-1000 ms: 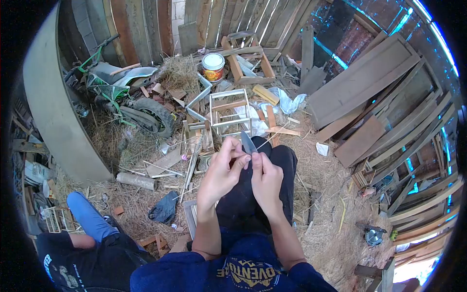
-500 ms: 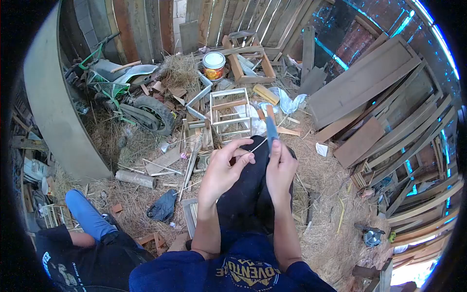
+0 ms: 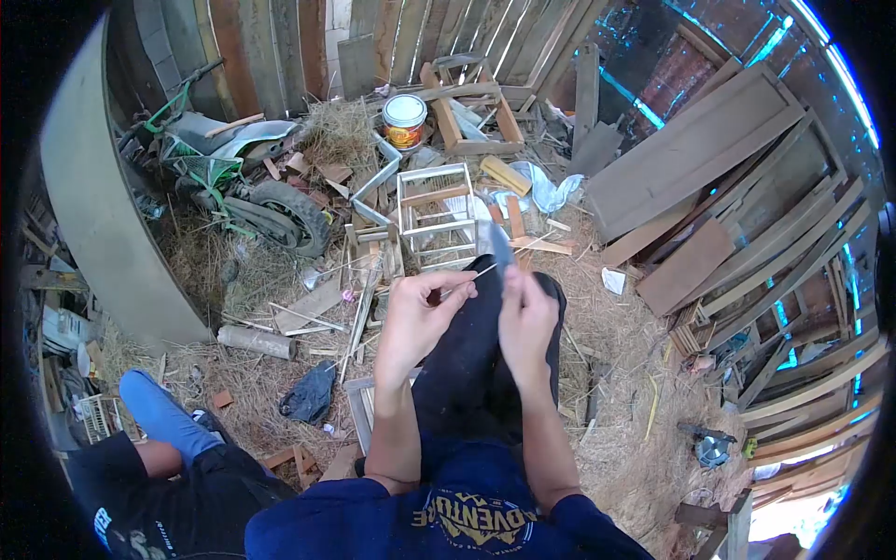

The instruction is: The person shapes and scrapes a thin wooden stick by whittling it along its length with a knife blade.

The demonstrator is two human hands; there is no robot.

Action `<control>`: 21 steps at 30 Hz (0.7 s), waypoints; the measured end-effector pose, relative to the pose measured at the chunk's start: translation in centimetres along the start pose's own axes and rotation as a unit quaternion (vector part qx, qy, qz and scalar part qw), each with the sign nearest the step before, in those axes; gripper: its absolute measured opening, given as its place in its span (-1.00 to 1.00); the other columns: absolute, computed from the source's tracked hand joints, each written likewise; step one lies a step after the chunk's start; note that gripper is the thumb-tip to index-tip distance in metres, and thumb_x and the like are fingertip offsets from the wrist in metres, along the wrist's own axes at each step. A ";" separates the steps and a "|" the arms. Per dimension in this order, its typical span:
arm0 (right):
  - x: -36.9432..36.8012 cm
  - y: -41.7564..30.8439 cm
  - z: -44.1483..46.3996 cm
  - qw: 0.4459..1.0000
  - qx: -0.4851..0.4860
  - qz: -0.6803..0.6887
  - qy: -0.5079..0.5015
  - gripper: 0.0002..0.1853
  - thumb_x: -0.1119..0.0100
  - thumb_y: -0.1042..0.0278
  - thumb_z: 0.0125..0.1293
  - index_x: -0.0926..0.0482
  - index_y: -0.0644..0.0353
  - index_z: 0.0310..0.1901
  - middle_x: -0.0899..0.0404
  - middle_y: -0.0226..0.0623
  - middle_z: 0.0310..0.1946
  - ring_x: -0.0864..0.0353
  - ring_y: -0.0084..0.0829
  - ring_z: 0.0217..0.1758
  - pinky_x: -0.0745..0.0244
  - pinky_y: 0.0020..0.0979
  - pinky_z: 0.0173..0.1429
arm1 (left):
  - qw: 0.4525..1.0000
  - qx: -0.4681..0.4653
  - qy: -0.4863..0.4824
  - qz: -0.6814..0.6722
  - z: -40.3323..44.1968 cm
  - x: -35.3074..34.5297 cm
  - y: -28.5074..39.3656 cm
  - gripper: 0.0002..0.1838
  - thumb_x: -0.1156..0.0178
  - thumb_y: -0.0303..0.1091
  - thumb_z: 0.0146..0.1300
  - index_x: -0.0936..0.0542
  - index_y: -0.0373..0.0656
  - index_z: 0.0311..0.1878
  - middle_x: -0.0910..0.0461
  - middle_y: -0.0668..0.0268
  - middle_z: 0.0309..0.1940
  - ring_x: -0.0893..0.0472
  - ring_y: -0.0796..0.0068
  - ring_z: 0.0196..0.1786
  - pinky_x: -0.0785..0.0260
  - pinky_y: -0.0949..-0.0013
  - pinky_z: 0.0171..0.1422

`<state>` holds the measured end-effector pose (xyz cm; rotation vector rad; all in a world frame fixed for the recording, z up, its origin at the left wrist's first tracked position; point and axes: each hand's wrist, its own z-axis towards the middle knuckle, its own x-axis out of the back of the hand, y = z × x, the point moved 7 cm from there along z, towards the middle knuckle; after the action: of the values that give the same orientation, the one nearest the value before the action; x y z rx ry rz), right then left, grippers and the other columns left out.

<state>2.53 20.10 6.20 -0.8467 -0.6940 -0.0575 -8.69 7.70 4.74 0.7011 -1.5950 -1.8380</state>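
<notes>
My left hand [image 3: 411,322] is closed, pinching a thin pale wooden stick [image 3: 486,271] between thumb and fingertips. The stick points up and to the right, across my dark-trousered knees. My right hand [image 3: 528,322] wraps round the handle of a knife [image 3: 501,247], its handle mostly hidden in the fist. The broad grey blade points away from me, tilted to the left. It lies at the far end of the stick; whether the edge touches the wood I cannot tell.
Straw covers the floor, with a small slatted wooden frame [image 3: 437,207] ahead and a paint bucket [image 3: 404,121] behind it. A motorbike [image 3: 252,201] stands at left. Boards [image 3: 695,154] lean at right, near a circular saw [image 3: 712,450]. Another person's leg [image 3: 168,415] is at lower left.
Both hands have shifted slightly left, and the knife blade now leans further left. Less of the stick shows beyond my left fingertips. The whole view has moved a little.
</notes>
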 end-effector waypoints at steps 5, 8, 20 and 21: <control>0.1 -1.1 0.3 1.000 -0.002 0.006 -0.015 -0.57 0.01 0.04 0.55 -0.54 0.24 -0.35 -0.45 0.07 -0.65 -0.55 0.08 -0.53 -0.38 -0.09 -0.45 | 1.000 -0.005 0.000 -0.020 0.1 0.1 -0.7 -0.80 -0.28 -0.51 0.29 -0.72 -0.31 -0.05 -0.76 0.26 -0.38 -0.63 0.72 -0.38 -0.41 0.57 -0.32; 0.1 -0.4 0.7 1.000 -0.011 -0.011 -0.019 -0.55 0.06 0.02 0.56 -0.56 0.23 -0.33 -0.46 0.09 -0.63 -0.57 0.10 -0.49 -0.40 -0.08 -0.41 | 1.000 -0.021 0.008 0.007 0.0 0.3 0.3 -0.81 -0.28 -0.51 0.29 -0.72 -0.32 -0.07 -0.75 0.25 -0.38 -0.63 0.71 -0.37 -0.42 0.57 -0.30; 1.5 1.2 1.8 0.996 -0.093 0.002 0.015 -0.57 0.06 0.02 0.56 -0.59 0.23 -0.26 -0.50 0.11 -0.56 -0.56 0.16 -0.44 -0.37 -0.04 -0.38 | 0.998 -0.041 0.001 -0.047 -0.3 -0.2 -0.4 -0.82 -0.26 -0.52 0.31 -0.72 -0.34 -0.06 -0.76 0.23 -0.36 -0.69 0.65 -0.30 -0.48 0.56 -0.24; 1.2 1.0 1.6 0.997 -0.076 0.006 0.013 -0.57 0.05 0.02 0.56 -0.58 0.24 -0.28 -0.50 0.12 -0.57 -0.55 0.17 -0.45 -0.37 -0.04 -0.39 | 0.999 -0.031 0.002 -0.036 -0.2 -0.1 -0.3 -0.82 -0.26 -0.52 0.31 -0.72 -0.34 -0.06 -0.75 0.24 -0.37 -0.67 0.67 -0.32 -0.46 0.57 -0.26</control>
<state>2.95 22.18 7.00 -0.9955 -0.6653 -0.1112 -8.47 7.63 4.44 0.7432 -1.5201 -1.9284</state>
